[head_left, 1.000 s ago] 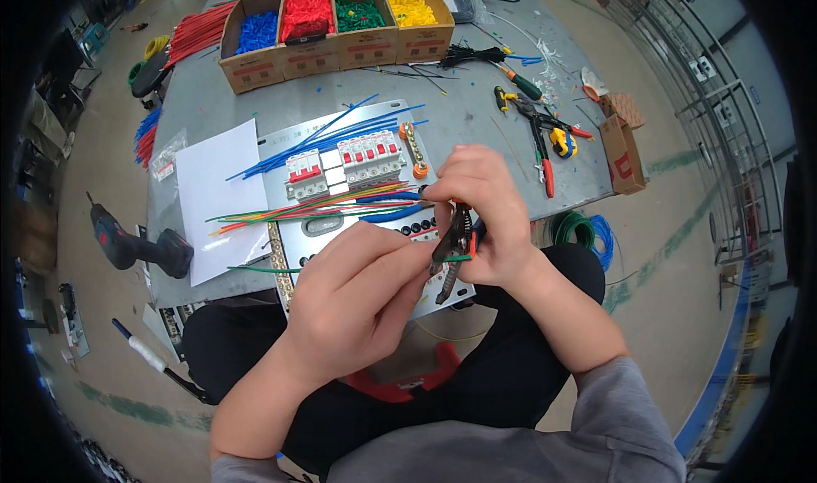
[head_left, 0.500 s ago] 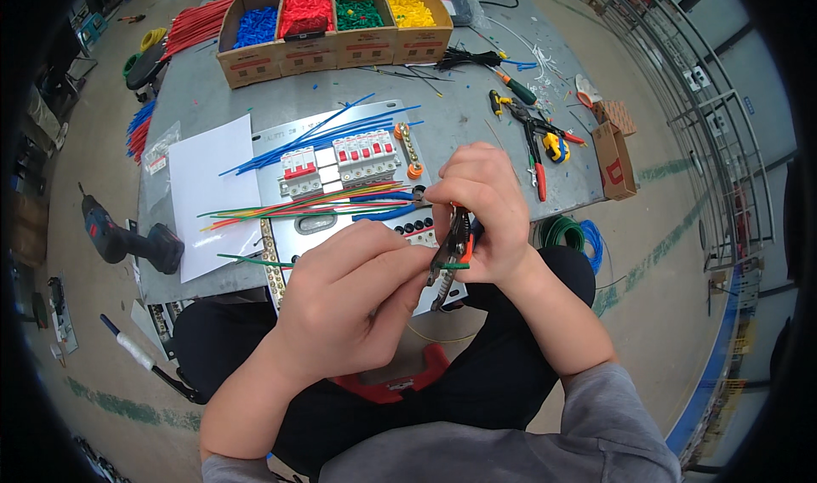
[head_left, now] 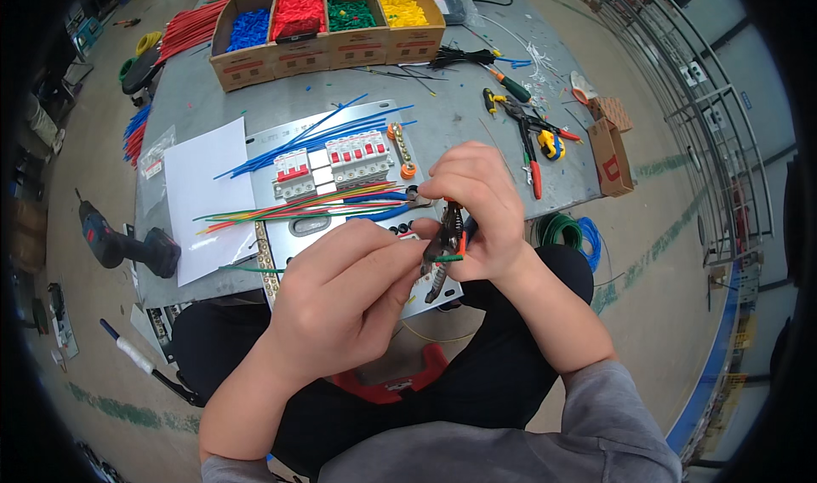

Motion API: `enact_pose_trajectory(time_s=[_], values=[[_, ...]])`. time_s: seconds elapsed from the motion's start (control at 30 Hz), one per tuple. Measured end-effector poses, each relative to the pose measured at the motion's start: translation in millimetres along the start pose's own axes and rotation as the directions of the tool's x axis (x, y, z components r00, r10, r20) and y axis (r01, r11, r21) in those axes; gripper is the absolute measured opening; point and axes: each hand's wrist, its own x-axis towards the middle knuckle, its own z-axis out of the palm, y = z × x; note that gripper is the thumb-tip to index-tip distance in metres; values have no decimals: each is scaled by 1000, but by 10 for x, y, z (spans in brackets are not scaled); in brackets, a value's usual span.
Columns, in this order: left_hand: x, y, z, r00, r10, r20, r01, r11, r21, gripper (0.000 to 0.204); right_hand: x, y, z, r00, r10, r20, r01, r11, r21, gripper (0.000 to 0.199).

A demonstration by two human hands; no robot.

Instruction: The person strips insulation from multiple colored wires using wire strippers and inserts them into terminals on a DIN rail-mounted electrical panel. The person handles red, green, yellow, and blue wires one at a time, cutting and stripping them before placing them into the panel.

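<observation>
Grey metal: mounting plate [head_left: 294, 228], flat and dull, lies on the grey table [head_left: 451, 117] just in front of the seated person's knees.
Plate fittings: white breaker blocks [head_left: 336, 164] with red levers in a row; a brass terminal strip [head_left: 402, 147] with orange end caps to their right.
Wires on plate: thin straight lengths; blue wires [head_left: 306, 138] fan toward the far right, a mixed bundle [head_left: 298, 204] of red, yellow and green lies nearly level across the plate.
Tool in hand: wire stripper [head_left: 444, 246], dark metal head, orange on the handle, held above the near right corner of the plate.
Tool axis: long axis close to upright in the view, slightly tilted, lower end toward the person's lap.
Green wire [head_left: 447, 259]: short stub, lies crosswise to the tool, sticking out to the right at its middle.
Right hand [head_left: 481, 206]: fingers wrapped closed around the wire stripper, knuckles upward.
Left hand [head_left: 349, 296]: thumb and forefinger pinched narrow, tips at the stripper where the green wire enters; whether they actually pinch the wire cannot be told.
Cardboard trays [head_left: 328, 23]: four in a row at the far edge, filled blue, red, green, yellow.
Paper [head_left: 204, 194]: white sheet, left of the plate.
Loose tools: pliers and screwdrivers [head_left: 528, 125], far right of the table.
Floor left: cordless drill [head_left: 123, 245], dark, lying on its side.
</observation>
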Motion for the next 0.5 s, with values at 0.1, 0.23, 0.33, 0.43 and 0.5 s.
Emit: enact_pose_trajectory(time_s=[0.1,0.23,0.33,0.43,0.5], values=[[9,25,0,1000,-11,3,11,1000,4,22,17,-27,-18,999,37,17,-37,999,28,43],[6,41,-14,1000,-19,16,19,1000,-8,23,-10,-21,-37,999,50,9,-50,999,8,39],[10,33,-11,1000,-8,9,8,1000,-12,25,-40,-8,-13,999,51,-19,-52,998,-20,33],[-1,24,-41,999,-21,43,21,1000,4,30,-34,-11,29,998,36,-49,-40,997,-68,31],[-3,38,-43,998,-59,30,60,998,-14,27,-35,-25,58,996,62,-61,-68,992,-110,32]])
